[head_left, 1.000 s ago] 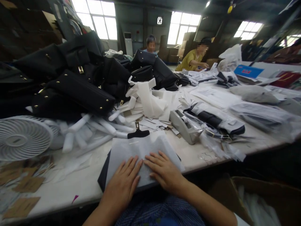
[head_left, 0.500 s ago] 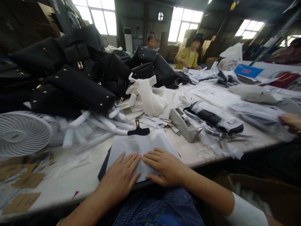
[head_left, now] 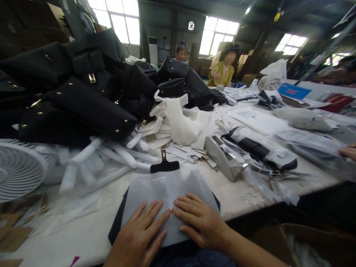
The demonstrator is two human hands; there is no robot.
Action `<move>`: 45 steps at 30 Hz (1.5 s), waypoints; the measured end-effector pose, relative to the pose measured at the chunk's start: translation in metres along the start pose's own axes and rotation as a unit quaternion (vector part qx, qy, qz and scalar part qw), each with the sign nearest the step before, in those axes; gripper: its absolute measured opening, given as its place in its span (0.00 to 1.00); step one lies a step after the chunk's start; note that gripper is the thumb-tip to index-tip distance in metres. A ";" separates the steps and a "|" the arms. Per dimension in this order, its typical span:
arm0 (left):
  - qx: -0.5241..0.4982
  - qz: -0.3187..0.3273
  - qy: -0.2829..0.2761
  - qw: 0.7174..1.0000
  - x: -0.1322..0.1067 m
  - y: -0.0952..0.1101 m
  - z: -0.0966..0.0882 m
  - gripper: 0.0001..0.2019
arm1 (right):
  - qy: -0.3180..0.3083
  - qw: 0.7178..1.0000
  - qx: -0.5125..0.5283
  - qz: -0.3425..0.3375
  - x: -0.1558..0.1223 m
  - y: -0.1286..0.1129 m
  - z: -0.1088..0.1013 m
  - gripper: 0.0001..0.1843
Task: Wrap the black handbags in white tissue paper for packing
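Note:
A black bag (head_left: 118, 218) lies flat at the table's front edge, mostly covered by a sheet of thin white paper (head_left: 155, 185). Its black flap with a gold clasp (head_left: 164, 163) sticks out past the paper's far side. My left hand (head_left: 143, 231) rests flat on the left half of the paper with fingers stretched out. On the right half lies my right hand (head_left: 198, 218), also flat, its fingertips close to those of the left. Both palms hide part of the paper, and neither hand grips anything.
Black handbags (head_left: 91, 107) are heaped at the left, above white foam tubes (head_left: 97, 152). White foam strips (head_left: 180, 122) and a grey tape dispenser (head_left: 222, 155) sit beyond the bag. A white fan (head_left: 22, 170) stands left. Co-workers are across the table; another person's hand (head_left: 349, 152) touches plastic at right.
My view has shifted, so the bag and both hands appear lower. Both hands stay flat on the paper, fingers still stretched. The co-worker in yellow has raised a hand.

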State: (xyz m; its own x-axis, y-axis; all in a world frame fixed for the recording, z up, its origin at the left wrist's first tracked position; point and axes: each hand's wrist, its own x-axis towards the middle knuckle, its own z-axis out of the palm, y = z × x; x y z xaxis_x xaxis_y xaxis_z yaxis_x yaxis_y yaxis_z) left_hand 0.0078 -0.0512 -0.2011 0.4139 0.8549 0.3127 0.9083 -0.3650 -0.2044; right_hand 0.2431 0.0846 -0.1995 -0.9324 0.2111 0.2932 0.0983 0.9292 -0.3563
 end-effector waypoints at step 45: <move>0.012 0.009 0.017 1.000 0.011 -0.002 0.001 0.24 | 0.001 1.000 -0.020 0.019 0.010 -0.005 -0.001 0.23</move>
State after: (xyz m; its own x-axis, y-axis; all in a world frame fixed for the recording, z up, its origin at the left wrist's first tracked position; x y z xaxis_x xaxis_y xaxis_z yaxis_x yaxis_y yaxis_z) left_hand 0.0109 -0.0406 -0.1977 0.4317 0.8357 0.3393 0.8995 -0.3707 -0.2314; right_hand 0.2333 0.0821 -0.1935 -0.9274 0.2461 0.2818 0.1467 0.9321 -0.3311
